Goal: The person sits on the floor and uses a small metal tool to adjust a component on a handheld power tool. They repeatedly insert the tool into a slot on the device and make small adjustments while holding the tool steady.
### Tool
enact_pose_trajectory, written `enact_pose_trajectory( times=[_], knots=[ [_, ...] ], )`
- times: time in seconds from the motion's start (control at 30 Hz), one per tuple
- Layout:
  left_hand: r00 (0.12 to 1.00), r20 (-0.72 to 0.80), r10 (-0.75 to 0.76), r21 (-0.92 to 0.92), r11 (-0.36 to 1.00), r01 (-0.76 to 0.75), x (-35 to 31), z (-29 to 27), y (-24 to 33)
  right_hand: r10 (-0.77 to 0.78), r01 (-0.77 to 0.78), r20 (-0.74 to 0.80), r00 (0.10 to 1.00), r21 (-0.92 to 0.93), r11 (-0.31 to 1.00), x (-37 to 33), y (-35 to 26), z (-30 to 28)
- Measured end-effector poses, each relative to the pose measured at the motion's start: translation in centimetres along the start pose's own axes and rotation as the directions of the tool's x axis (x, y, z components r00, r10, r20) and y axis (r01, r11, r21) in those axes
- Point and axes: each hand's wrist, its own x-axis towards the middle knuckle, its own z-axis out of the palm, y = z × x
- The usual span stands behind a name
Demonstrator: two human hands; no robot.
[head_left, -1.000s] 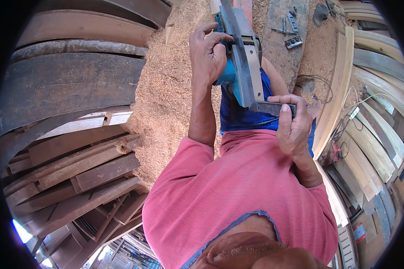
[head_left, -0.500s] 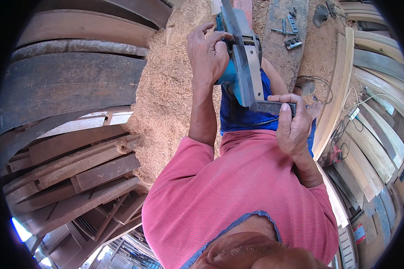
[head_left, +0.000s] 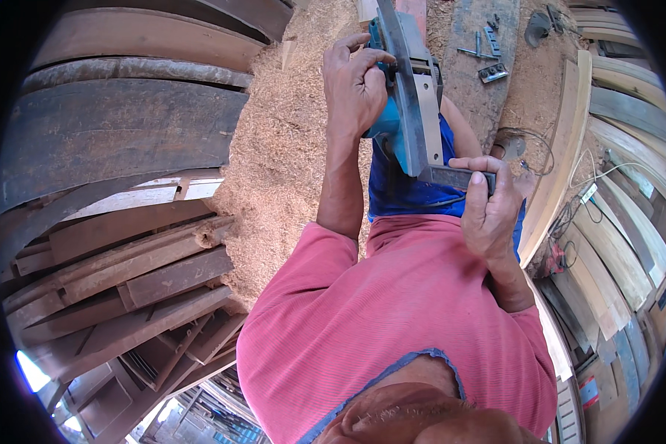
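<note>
An electric hand planer (head_left: 389, 126) with a teal body is tipped over above my lap, its pale metal sole (head_left: 427, 111) facing up. My left hand (head_left: 354, 92) is closed on its far left side, thumb and forefinger at a dark knob. Along the sole lies the long grey blade of what looks like a try square (head_left: 409, 96). Its dark handle sticks out to the right at the near end. Around that handle's end my right hand (head_left: 492, 211) is closed, thumb near and forefinger stretched along the far side. Part of the planer is hidden behind the blade.
A worn board (head_left: 470, 96) beyond the planer carries a T-shaped wrench (head_left: 477, 50) and small dark metal parts (head_left: 493, 72). Wood shavings (head_left: 274, 148) cover the ground. Stacked planks (head_left: 118, 140) fill the left; more boards (head_left: 618, 222) and a cable (head_left: 562, 211) lie right.
The whole view has shifted slightly to the right. My left hand and the planer's far end have edged a little right; both hands keep their hold.
</note>
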Motion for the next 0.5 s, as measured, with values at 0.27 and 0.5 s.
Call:
enact_pose_trajectory(
  times=[0.27, 0.5],
  knots=[
    [0.995, 0.059, 0.079, 0.025, 0.996, -0.081, 0.07, -0.47, -0.18, 0.001, -0.001, 0.0, 1.0, 0.002, 1.0, -0.37, 0.0, 0.25],
    [0.997, 0.003, 0.074, 0.102, 0.992, -0.074, -0.02, -0.25, 0.01, 0.056, -0.057, 0.016, 0.998, 0.031, 0.998, -0.26, -0.13, 0.12]
  ],
)
